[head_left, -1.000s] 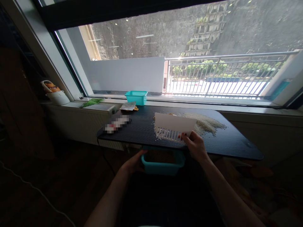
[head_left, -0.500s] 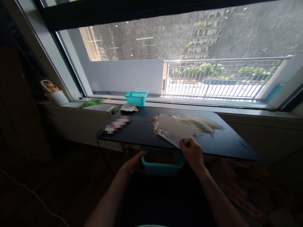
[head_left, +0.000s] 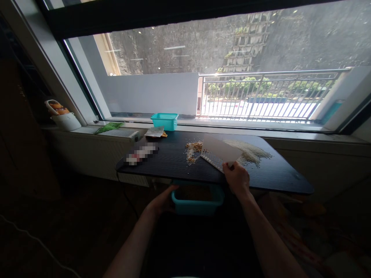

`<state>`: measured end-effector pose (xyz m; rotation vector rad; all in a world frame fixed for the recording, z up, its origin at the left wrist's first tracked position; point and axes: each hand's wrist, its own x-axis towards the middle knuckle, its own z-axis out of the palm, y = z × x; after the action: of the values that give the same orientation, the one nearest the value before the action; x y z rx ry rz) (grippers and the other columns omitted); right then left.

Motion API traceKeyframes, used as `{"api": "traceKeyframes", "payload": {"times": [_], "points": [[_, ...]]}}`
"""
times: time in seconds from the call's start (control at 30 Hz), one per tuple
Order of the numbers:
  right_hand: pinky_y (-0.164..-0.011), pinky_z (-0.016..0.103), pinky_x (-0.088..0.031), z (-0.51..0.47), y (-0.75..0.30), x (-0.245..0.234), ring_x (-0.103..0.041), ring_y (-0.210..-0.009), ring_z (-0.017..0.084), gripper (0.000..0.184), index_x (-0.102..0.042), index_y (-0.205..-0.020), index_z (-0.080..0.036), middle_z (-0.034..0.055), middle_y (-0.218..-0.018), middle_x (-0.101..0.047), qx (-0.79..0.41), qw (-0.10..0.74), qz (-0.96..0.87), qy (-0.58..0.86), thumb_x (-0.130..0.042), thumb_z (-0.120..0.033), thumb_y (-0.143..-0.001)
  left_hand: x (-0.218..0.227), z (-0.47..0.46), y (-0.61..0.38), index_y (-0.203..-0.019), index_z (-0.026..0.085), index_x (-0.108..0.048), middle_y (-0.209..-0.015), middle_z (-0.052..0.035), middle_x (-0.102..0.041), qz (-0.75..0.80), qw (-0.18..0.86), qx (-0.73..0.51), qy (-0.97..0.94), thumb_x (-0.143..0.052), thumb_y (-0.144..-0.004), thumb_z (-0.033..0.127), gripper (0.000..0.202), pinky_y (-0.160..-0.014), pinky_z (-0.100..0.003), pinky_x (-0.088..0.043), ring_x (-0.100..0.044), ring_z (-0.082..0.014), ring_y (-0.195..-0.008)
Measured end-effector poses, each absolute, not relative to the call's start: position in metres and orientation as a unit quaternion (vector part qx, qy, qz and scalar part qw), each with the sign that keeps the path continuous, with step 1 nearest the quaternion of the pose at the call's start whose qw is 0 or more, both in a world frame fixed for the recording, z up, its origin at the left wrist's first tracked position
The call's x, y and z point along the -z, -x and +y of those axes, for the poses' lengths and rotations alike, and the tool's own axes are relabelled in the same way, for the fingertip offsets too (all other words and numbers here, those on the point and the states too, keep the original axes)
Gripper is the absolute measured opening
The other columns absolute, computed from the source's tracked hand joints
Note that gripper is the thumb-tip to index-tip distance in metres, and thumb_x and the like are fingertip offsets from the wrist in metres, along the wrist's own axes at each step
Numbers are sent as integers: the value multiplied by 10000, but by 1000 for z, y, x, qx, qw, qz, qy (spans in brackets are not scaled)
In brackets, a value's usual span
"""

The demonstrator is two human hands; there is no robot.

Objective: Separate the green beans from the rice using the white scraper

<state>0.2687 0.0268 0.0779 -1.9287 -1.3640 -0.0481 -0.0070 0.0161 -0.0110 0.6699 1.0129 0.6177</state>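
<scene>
My right hand [head_left: 237, 177] is closed on the handle of a white slotted scoop [head_left: 218, 148] and holds it tilted over the dark table. Its slotted edge is beside a small patch of yellow-brown and white grains [head_left: 193, 150]. To its right spreads a larger heap of pale, rice-like grains [head_left: 251, 150], partly hidden by the scoop. Below the table's front edge, my left hand [head_left: 165, 199] grips the left side of a turquoise plastic tub [head_left: 197, 207], thumb at the rim. Dark brown contents show in the tub, too dim to make out.
Near the window, a second turquoise tub [head_left: 164, 121] stands behind a silvery packet [head_left: 155, 132]. A blurred-out item [head_left: 141, 153] lies on the table's [head_left: 171, 162] left part. Further left are a radiator [head_left: 116, 154], green netting [head_left: 110, 127] and a white pot [head_left: 66, 121].
The scoop has shifted right and turned flatter, uncovering more of the yellow-brown grains. My left hand keeps its hold on the tub. The view has moved slightly.
</scene>
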Motion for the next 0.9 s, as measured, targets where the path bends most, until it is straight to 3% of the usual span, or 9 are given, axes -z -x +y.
{"api": "traceKeyframes", "payload": {"times": [0.3,0.57,0.9], "points": [[-553,321,-342,38,-309,-82,-581,-621,250,231,-630,-656,-204,107,-639,-648,28,404,-480,778,-525,-386,-753,13,17,9,-1123,206,-566,-1032,-90,-653,473,775,-280,-313,-595,-704,531,531,-724,-426,-526,-631,-270,-894],[-550,331,-384,36,-330,-85,-564,-588,223,261,-578,-612,-201,73,-601,-626,-24,498,-470,728,-552,-433,-728,15,17,9,-1126,206,-557,-1014,-87,-658,474,773,-282,-313,-589,-709,531,530,-713,-425,-528,-636,-270,-881],[-466,294,-527,51,-280,-73,-578,-570,159,403,-624,-774,-177,38,-685,-644,-223,576,-547,565,-573,-573,-719,12,15,8,-1105,194,-579,-1101,-101,-635,470,772,-293,-311,-571,-736,511,487,-782,-481,-510,-612,-283,-948]]}}
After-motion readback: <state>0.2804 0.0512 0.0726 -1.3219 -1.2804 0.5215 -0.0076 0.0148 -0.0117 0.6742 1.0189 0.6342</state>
